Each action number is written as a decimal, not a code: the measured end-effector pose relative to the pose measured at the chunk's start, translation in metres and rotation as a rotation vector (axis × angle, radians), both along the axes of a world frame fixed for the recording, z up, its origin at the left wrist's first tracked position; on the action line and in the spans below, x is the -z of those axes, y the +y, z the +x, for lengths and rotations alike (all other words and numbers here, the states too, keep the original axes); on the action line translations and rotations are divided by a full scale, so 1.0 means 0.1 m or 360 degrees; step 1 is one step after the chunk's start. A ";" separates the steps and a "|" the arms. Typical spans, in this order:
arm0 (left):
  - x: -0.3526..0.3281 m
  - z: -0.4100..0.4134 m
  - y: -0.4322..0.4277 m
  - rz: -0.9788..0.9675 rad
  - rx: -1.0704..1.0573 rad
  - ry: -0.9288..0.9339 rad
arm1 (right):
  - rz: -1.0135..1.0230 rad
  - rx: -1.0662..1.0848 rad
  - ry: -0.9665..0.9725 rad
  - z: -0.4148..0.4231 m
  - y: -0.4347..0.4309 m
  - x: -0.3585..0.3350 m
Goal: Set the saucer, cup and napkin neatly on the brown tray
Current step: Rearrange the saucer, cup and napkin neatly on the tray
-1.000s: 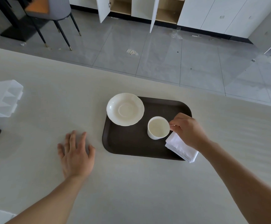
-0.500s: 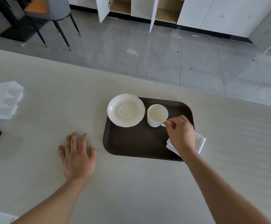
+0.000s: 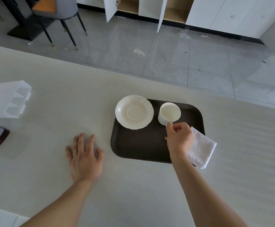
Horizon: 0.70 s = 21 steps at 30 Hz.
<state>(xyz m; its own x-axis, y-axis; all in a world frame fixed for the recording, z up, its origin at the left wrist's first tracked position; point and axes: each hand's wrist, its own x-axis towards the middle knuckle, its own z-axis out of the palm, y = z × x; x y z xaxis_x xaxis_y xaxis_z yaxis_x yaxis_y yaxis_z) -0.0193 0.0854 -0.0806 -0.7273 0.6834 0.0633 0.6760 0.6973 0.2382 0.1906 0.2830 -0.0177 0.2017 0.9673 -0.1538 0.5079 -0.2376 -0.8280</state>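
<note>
now right hand pinches cup handle on brown tray.

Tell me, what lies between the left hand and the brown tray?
Nothing: in the head view, only bare table separates the left hand from the brown tray.

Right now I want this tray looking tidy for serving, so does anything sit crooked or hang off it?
Yes. The napkin lies skewed at the tray's near right corner, hanging over the rim onto the table. The saucer overhangs the far left corner. The cup stands upright beside the saucer, not on it, with the right hand at its handle.
</note>
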 end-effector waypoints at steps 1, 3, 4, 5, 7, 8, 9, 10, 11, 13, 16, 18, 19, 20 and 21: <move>0.00 0.00 0.00 0.0004 0.0000 0.0000 | -0.0003 0.0025 0.0035 -0.03 0.00 -0.01; 0.00 0.00 0.00 0.0010 0.0004 0.0004 | -0.0002 0.0044 0.0081 -0.05 -0.01 -0.03; 0.00 0.00 0.00 0.0010 0.0007 0.0008 | -0.0004 0.0039 0.0089 -0.06 0.00 -0.03; 0.00 0.00 0.00 0.0010 0.0008 0.0010 | -0.0004 0.0026 0.0085 -0.06 0.00 -0.03; 0.00 -0.01 0.00 0.0007 0.0005 0.0011 | 0.0005 -0.0009 0.0060 -0.05 0.01 -0.03; 0.00 -0.01 0.00 0.0005 0.0005 0.0010 | 0.0011 -0.0023 0.0045 -0.05 0.01 -0.02; 0.00 0.00 0.00 0.0003 0.0005 0.0007 | 0.0014 -0.0030 0.0037 -0.05 0.01 -0.01; 0.00 0.00 0.00 0.0001 0.0005 0.0005 | 0.0015 -0.0028 0.0038 -0.05 0.01 -0.01; 0.00 0.00 0.00 -0.0003 0.0005 0.0004 | 0.0013 -0.0026 0.0037 -0.05 0.00 -0.01; 0.00 0.00 0.00 -0.0015 0.0009 0.0012 | 0.0016 -0.0035 0.0017 -0.06 0.00 0.00; 0.00 0.00 0.00 -0.0038 0.0004 0.0020 | 0.0026 -0.0038 0.0017 -0.07 0.00 0.01; 0.00 0.00 0.00 -0.0033 0.0001 0.0013 | 0.0028 -0.0038 0.0019 -0.08 0.00 0.02; 0.00 0.00 0.00 -0.0024 0.0001 0.0009 | 0.0029 -0.0046 0.0021 -0.08 0.00 0.02; 0.00 0.00 0.00 -0.0018 0.0002 0.0007 | 0.0030 -0.0057 0.0029 -0.08 0.00 0.01; 0.00 0.00 0.00 -0.0019 0.0002 0.0007 | 0.0026 -0.0069 0.0042 -0.08 0.00 0.01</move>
<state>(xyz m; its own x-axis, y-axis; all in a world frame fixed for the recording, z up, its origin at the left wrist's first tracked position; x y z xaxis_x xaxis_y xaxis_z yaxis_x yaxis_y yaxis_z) -0.0190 0.0851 -0.0803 -0.7261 0.6851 0.0581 0.6779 0.6992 0.2271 0.1822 0.2834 -0.0188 0.1556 0.9774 -0.1429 0.4954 -0.2024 -0.8448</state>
